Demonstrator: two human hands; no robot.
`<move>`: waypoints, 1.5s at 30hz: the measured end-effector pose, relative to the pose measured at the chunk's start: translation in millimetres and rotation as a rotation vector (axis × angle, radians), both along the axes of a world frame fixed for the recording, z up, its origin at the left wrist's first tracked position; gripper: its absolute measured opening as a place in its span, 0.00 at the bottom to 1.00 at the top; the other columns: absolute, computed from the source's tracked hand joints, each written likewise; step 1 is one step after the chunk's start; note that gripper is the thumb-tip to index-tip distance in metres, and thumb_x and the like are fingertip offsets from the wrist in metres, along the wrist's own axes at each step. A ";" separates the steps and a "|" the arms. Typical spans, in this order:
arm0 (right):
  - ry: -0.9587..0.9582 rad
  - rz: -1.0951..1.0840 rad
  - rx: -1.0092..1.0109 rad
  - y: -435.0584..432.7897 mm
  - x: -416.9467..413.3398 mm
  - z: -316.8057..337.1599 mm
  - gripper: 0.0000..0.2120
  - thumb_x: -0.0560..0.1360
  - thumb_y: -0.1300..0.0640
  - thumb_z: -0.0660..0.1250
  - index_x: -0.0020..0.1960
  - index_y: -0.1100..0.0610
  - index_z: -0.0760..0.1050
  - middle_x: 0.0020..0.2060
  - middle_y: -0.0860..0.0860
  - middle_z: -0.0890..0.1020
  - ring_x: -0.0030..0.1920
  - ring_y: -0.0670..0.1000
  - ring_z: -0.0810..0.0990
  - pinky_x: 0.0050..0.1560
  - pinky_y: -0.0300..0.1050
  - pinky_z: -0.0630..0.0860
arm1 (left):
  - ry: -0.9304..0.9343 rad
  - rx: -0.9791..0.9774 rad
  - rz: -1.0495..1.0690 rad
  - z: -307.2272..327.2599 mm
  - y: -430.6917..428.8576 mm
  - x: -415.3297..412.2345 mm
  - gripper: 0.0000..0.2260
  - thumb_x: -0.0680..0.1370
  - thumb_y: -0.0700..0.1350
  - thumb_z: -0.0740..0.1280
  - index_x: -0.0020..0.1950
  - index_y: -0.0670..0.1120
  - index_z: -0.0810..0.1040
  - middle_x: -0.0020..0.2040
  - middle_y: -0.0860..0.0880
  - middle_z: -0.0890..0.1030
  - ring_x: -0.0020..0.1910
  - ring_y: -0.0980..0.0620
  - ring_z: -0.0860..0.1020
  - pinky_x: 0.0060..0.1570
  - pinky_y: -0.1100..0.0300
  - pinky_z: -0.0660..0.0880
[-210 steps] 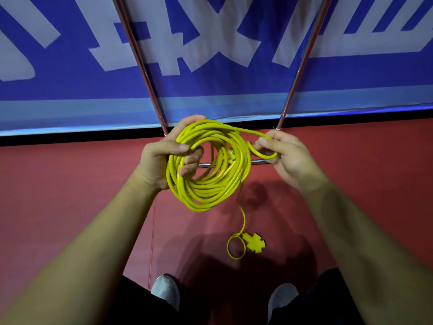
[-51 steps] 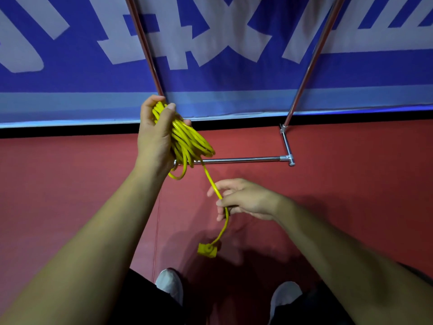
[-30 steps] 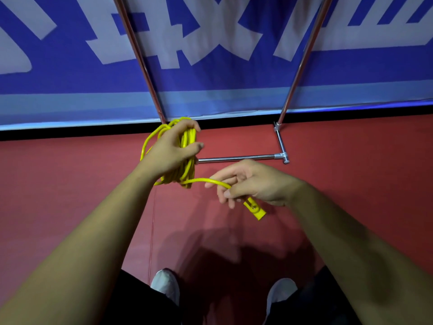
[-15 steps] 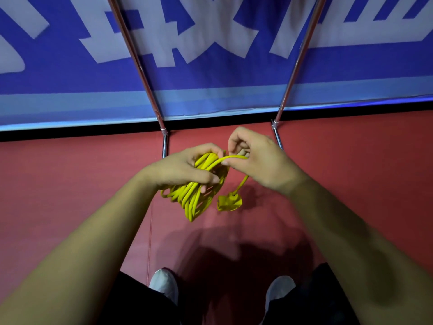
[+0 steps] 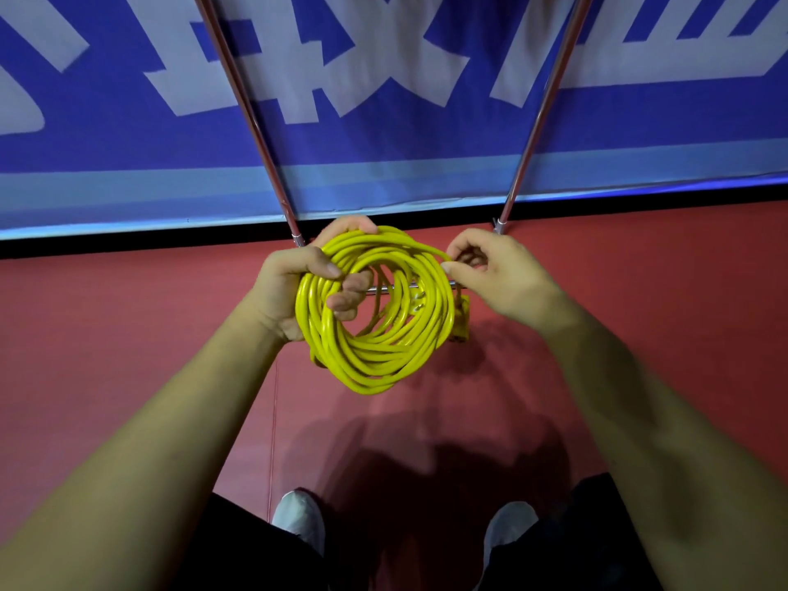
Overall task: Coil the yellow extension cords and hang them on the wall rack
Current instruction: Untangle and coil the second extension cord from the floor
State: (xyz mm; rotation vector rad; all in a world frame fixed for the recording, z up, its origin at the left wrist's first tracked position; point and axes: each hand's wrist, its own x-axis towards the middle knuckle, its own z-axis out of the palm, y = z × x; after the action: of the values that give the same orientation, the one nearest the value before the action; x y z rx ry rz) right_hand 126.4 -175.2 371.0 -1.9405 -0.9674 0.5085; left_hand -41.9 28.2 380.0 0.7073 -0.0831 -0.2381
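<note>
Nearest, two grey shoe toes stand on the red floor, and bare forearms reach forward from both lower corners. Above them, the left hand has its fingers threaded through the middle of the coiled yellow extension cord and closed round the left side of the bundle, a hold that likely keeps the loops stacked as one ring and facing the person. The right hand pinches the outermost strand at the coil's right edge, apparently to settle the last turn. The coil hangs in the air, just in front of the chrome rack bar, which shows only through its opening. A yellow plug end peeks from behind the right rim, mostly hidden. Farther off, two slanted chrome rods cross a blue-and-white banner; its lettering is cut off and unreadable.
</note>
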 end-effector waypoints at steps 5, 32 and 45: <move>0.358 0.003 0.106 6.5 -9.4 -7.4 0.03 0.82 0.59 0.61 0.50 0.55 0.72 0.38 0.56 0.76 0.40 0.51 0.72 0.44 0.46 0.70 | -0.044 -0.147 0.012 -3.6 0.8 0.4 0.24 0.70 0.33 0.63 0.65 0.44 0.67 0.40 0.42 0.71 0.29 0.48 0.76 0.33 0.59 0.73; 0.615 0.205 0.290 3.8 -39.2 19.8 0.14 0.72 0.61 0.71 0.55 0.64 0.77 0.40 0.55 0.76 0.39 0.50 0.73 0.39 0.41 0.72 | -0.131 0.048 -0.021 6.6 -2.5 -6.0 0.30 0.68 0.37 0.66 0.72 0.45 0.70 0.44 0.37 0.76 0.36 0.43 0.77 0.39 0.55 0.73; -0.222 0.181 0.030 1.1 -39.8 37.6 0.15 0.65 0.56 0.72 0.51 0.56 0.82 0.40 0.52 0.85 0.41 0.51 0.79 0.48 0.49 0.74 | -0.080 1.182 0.154 20.9 -14.4 -5.1 0.34 0.75 0.33 0.72 0.77 0.51 0.64 0.62 0.50 0.79 0.55 0.55 0.77 0.57 0.60 0.75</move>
State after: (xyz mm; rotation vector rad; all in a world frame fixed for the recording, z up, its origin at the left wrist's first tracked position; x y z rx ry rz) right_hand 86.6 -174.1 408.6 -1.9209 -1.2934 0.3824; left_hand -47.0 13.8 400.9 1.8916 0.0495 -0.0892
